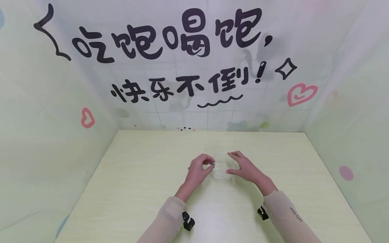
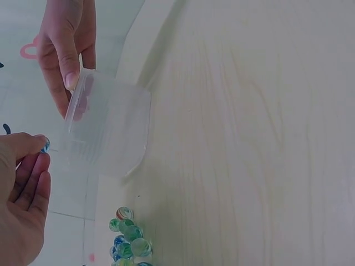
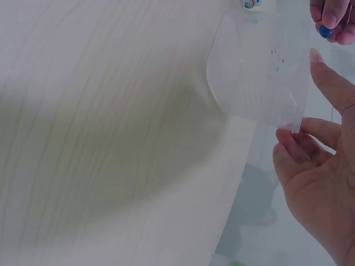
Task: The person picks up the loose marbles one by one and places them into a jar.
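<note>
– What've you got?
– My left hand (image 1: 199, 170) is pinching a marble (image 2: 45, 145) by the tub (image 1: 223, 174)'s left rim; my right hand (image 1: 245, 169) holds the tub's other side.
– Slippery?
– Probably: light, hard, smooth. I'd pinch it round the middle. Tub looks thin and bendy, so easy on that rim.

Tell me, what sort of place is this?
Maybe a little booth set up for filming: a pale table with curtain-like walls on three sides, pink hearts and big black writing on them, and black gadgets at both wrists.
</note>
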The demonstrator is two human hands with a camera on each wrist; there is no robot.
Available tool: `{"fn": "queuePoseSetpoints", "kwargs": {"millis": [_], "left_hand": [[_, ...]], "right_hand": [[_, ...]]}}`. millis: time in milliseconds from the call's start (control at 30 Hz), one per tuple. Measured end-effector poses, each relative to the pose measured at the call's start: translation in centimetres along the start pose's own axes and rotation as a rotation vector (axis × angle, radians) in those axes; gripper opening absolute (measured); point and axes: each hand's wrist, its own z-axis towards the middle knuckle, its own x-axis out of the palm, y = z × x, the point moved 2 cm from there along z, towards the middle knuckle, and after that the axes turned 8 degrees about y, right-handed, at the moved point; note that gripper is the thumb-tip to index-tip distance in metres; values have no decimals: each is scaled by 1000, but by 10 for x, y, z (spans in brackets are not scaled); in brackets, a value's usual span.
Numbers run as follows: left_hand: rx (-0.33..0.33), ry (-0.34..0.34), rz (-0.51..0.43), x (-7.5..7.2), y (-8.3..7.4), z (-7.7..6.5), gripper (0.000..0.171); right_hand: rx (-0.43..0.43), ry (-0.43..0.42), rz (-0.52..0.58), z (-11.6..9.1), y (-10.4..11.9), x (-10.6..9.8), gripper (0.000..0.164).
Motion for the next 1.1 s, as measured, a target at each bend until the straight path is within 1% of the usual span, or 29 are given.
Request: {"fn": "queuePoseSetpoints", "kwargs": {"millis": [233, 300, 500, 833, 1000, 1100], "left_hand": [[1, 10, 14, 2, -2, 1, 15], [1, 10, 21, 3, -2, 1, 16], [2, 2, 30, 2, -1, 0, 17], [-13, -12, -21, -2, 6, -2, 14], [-10, -23, -18, -6, 9, -4, 14], [-5, -29, 3, -8, 11, -6, 14]], "right_hand": [[-11, -6, -11, 0, 0, 0, 75], [-1, -5, 1, 0, 0, 0, 74], [-5, 0, 0, 1, 1, -1, 74], [-15, -13, -17, 0, 0, -1, 74], [-19, -17, -25, 1, 0, -1, 74], [-11, -17, -19, 0, 0, -1, 74]]}}
